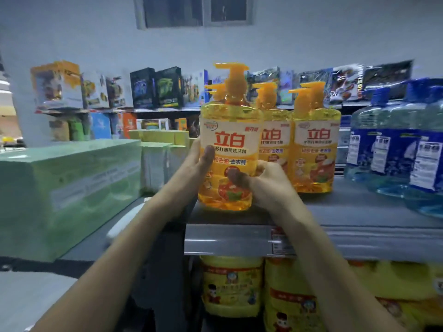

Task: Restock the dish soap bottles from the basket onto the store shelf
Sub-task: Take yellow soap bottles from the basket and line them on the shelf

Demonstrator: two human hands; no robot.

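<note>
- Head view: a person is holding one yellow dish soap bottle (pixel 227 149) upright in both hands, just above frame centre.
- Left hand (pixel 200 161) is gripping the bottle's side from 9 o'clock, with the thumb lying across the label.
- Right hand (pixel 266 182) is gripping it low from 4 o'clock, thumb pressing on the front and fingers curling behind.
- The bottle is sitting at the front left corner of the grey shelf (pixel 359 212); cannot tell if its base is touching.
- Two more yellow pump bottles (pixel 314 144) are standing on that shelf at the held one's 3 o'clock, just beside it and further back.
- Blue jugs (pixel 393 149) are standing further out at 3 o'clock.
- Pale green boxes (pixel 67 188) are lying at 9 o'clock.
- Yellow tubs (pixel 232 286) are sitting one level down, at 6 o'clock.
- Boxed goods (pixel 153 88) are lining the far shelves at 11 o'clock, blurred.
</note>
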